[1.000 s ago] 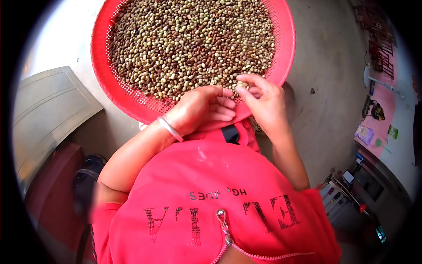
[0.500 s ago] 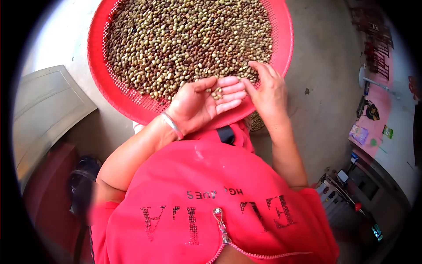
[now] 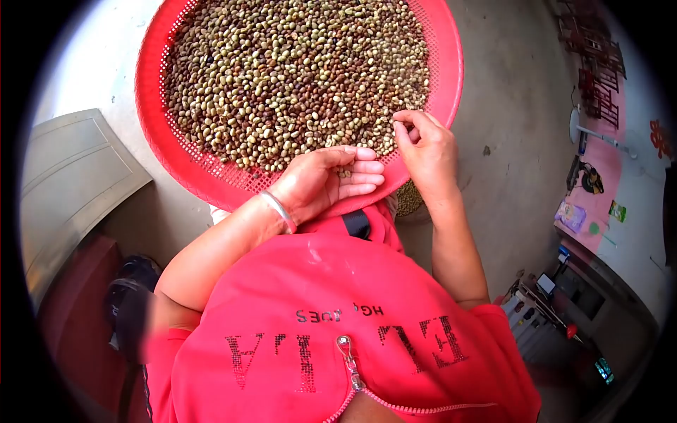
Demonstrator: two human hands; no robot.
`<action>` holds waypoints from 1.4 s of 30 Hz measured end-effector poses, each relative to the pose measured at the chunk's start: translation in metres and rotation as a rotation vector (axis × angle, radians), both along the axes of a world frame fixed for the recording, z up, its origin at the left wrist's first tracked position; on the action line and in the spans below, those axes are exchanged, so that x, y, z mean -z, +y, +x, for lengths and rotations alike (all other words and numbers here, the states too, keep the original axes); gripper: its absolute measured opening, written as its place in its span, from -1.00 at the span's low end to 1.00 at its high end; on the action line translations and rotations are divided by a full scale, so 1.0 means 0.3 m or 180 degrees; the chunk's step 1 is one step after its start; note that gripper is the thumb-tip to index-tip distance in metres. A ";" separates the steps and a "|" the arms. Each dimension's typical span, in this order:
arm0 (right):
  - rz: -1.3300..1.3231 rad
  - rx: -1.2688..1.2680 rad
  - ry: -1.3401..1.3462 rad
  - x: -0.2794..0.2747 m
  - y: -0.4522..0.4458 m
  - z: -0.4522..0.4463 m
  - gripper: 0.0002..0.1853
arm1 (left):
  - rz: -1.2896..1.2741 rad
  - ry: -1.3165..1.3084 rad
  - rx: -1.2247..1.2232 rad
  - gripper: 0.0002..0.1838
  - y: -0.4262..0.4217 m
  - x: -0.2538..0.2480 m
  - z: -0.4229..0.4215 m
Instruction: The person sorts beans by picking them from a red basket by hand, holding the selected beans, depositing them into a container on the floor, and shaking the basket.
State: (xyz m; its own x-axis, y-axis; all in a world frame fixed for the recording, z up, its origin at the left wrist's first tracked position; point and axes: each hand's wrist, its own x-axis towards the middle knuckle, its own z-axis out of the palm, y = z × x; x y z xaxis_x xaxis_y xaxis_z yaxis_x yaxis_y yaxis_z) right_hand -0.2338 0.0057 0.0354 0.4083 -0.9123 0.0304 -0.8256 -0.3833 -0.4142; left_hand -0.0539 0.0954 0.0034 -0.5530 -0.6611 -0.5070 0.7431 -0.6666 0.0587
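Note:
A wide red plastic basket [image 3: 156, 92] with a perforated rim holds a thick layer of beans [image 3: 296, 77], green, tan and reddish brown, which look like coffee beans. My left hand [image 3: 324, 176] is cupped palm up over the near rim, its fingers pointing right. A few pale beans [image 3: 343, 173] rest in it, partly covered by the thumb. At the right edge of the layer my right hand [image 3: 425, 144] has thumb and forefinger pinched together. Whatever lies between those fingertips is too small to make out.
Below the basket, by my lap, shows another heap of beans [image 3: 409, 199] on the floor side. A grey panel [image 3: 77, 176] stands at left. On the right are a pink-covered table [image 3: 603, 169], a white fan [image 3: 575, 127] and a cluttered rack [image 3: 536, 303].
My left thumb and fingers have curled further over the beans in the palm. My right hand has moved away from the left fingertips and its thumb and forefinger have closed together.

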 end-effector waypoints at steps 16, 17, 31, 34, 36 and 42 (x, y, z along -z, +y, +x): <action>0.0348 -0.0026 0.0030 0.001 -0.013 0.041 -0.78 | 0.0145 -0.0195 -0.0219 -0.67 -0.004 0.016 -0.002; 0.0340 -0.0035 -0.0007 0.004 -0.016 0.038 -0.81 | 0.0134 -0.0211 -0.0205 -0.67 -0.006 0.016 -0.004; 0.1830 -0.0371 -0.1084 -0.117 0.008 0.029 -0.84 | 0.0157 0.0181 -0.0424 -0.63 -0.017 0.014 -0.021; 0.0032 -0.0083 0.0083 -0.055 -0.061 -0.014 -0.75 | 0.0191 0.0243 -0.0310 -0.60 -0.017 0.008 -0.022; -0.0160 -0.0069 0.0187 -0.030 -0.093 -0.010 -0.75 | 0.0094 0.0332 -0.0249 -0.60 -0.016 0.007 -0.012; -0.0049 -0.0077 0.0329 0.007 -0.139 0.018 -0.79 | 0.0058 0.0031 -0.0180 -0.63 -0.012 0.010 -0.009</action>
